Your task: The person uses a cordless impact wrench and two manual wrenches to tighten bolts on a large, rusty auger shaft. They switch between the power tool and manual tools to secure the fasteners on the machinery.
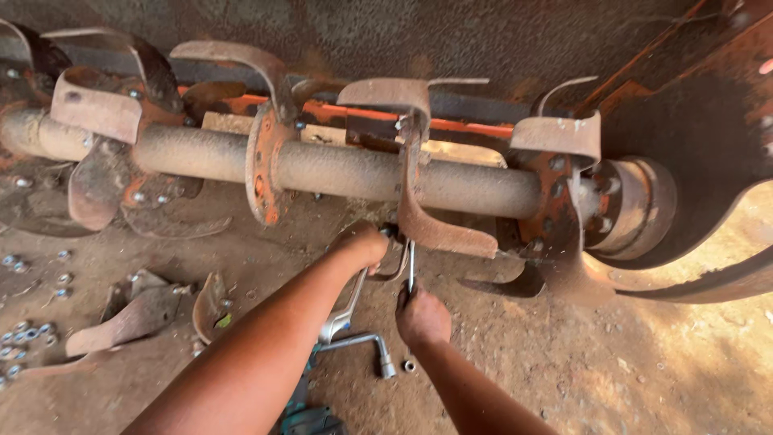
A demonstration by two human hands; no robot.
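Note:
A rusty rotor shaft [346, 171] with curved blades runs across the view above dirt ground. My left hand [364, 245] is closed around the upper end of a silver wrench [345, 304] just under a curved blade [439, 229] at the middle flange. My right hand [420, 316] grips a second slim wrench [411, 266] that stands upright to the same spot under the blade. The bolt they meet on is hidden behind the hands and blade.
Loose curved blades [133, 316] lie on the dirt at left, with several nuts and washers [24, 332] scattered beside them. An L-shaped socket wrench [366, 346] lies on the ground between my arms. The machine's hood [708, 137] closes off the right side.

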